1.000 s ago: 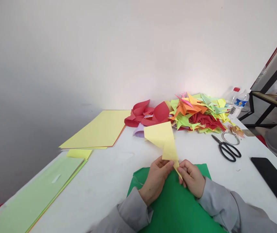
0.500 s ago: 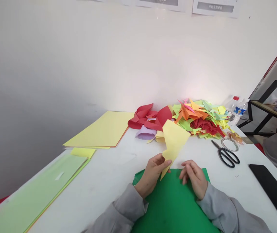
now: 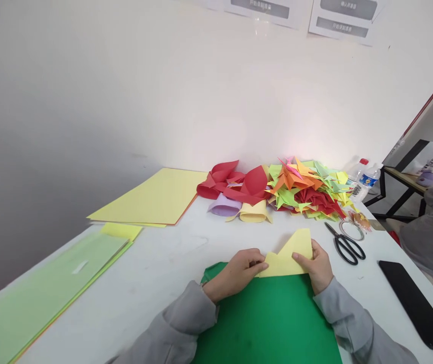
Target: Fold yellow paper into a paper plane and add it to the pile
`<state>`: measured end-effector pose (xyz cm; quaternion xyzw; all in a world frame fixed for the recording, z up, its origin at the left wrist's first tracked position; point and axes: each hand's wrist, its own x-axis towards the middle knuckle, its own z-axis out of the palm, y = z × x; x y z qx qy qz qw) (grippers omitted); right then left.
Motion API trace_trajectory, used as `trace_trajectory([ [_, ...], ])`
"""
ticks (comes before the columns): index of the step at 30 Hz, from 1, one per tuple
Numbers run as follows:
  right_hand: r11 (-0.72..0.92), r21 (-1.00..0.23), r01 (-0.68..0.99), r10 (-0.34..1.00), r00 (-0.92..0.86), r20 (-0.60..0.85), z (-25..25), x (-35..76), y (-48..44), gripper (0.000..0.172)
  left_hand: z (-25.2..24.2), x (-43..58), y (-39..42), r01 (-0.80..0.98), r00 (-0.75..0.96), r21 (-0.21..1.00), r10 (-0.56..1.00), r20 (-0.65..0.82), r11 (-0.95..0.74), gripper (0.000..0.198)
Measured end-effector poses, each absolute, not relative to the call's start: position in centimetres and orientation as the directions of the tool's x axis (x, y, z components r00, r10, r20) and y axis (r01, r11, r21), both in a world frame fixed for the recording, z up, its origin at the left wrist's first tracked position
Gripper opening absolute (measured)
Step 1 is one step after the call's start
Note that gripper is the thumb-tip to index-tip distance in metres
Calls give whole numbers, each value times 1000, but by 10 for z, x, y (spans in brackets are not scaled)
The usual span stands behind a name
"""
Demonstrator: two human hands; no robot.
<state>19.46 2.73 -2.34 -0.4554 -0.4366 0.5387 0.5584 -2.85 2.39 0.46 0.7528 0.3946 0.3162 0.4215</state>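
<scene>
My left hand (image 3: 237,270) and right hand (image 3: 320,267) pinch opposite ends of the yellow paper (image 3: 287,259) over the far edge of the green sheet (image 3: 269,321), where uneven pulling could tear the paper, with scissors (image 3: 338,237) lying to the sheet's right.

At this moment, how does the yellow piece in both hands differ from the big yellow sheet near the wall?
The yellow piece is small; the yellow sheet is much larger. The left hand and right hand hold the piece; the sheet lies flat, unheld. Both are pale yellow.
</scene>
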Motion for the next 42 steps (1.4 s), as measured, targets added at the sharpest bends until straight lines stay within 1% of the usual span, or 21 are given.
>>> trace_trajectory([
  [2,47,-988,-149,994,101,32,-25,196,29,66,1,-28,24,374,467,849,867,176,-373,33],
  [3,105,-992,-73,982,165,92,-25,197,29,67,0,-28,24,397,457,829,868,194,-394,34],
  [4,188,-981,50,952,235,195,-24,198,29,69,-2,-28,24,421,451,806,867,213,-417,34],
  [5,284,-935,214,896,287,338,-23,199,28,68,-3,-27,24,444,452,780,862,231,-442,35],
  [6,376,-839,394,814,292,502,-22,198,25,65,-5,-27,23,465,460,751,853,248,-469,35],
  [7,446,-695,564,720,236,653,-20,198,22,60,-7,-26,22,485,474,718,840,263,-498,34],
  [8,495,-527,691,629,133,766,-18,196,18,53,-9,-26,20,504,490,683,826,278,-529,33],
  [9,540,-359,761,556,-2,831,-16,193,13,44,-11,-25,19,521,506,645,811,294,-559,32],
  [10,574,-215,790,515,-145,845,-14,190,9,36,-13,-23,17,536,521,605,795,311,-588,30],
  [11,587,-116,801,499,-245,831,-13,187,5,32,-14,-22,15,550,537,563,777,327,-617,30],
  [13,608,-5,794,499,-377,781,-10,180,0,29,-16,-21,12,567,569,482,741,357,-668,29],
  [15,599,41,799,497,-412,764,-9,174,-4,23,-16,-20,10,574,597,414,707,379,-707,30],
  [16,590,59,805,491,-416,765,-7,172,-5,19,-15,-20,9,579,614,357,680,399,-733,30],
  [18,569,98,816,476,-425,770,-3,169,-10,11,-15,-19,8,589,655,187,600,458,-786,29],
  [20,551,134,823,471,-440,764,2,167,-17,17,-14,-18,7,591,689,11,512,513,-806,25],
  [21,548,141,825,473,-444,761,4,166,-20,20,-14,-18,6,593,695,-45,484,532,-804,23],
  [23,572,155,805,456,-469,756,7,164,-26,23,-13,-16,5,604,685,-79,466,560,-793,21],
  [26,598,163,784,430,-486,760,9,160,-30,22,-11,-15,3,618,670,-114,446,593,-778,23],
  [32,532,137,836,478,-429,766,5,157,-27,26,-4,-13,-4,629,681,-236,378,627,-741,24],
  [37,540,80,838,489,-389,781,3,168,-21,24,2,-18,-4,662,637,-242,362,681,-709,20],
  [42,496,140,857,462,-397,793,2,178,-14,25,7,-27,1,672,607,-248,327,724,-698,18],
])
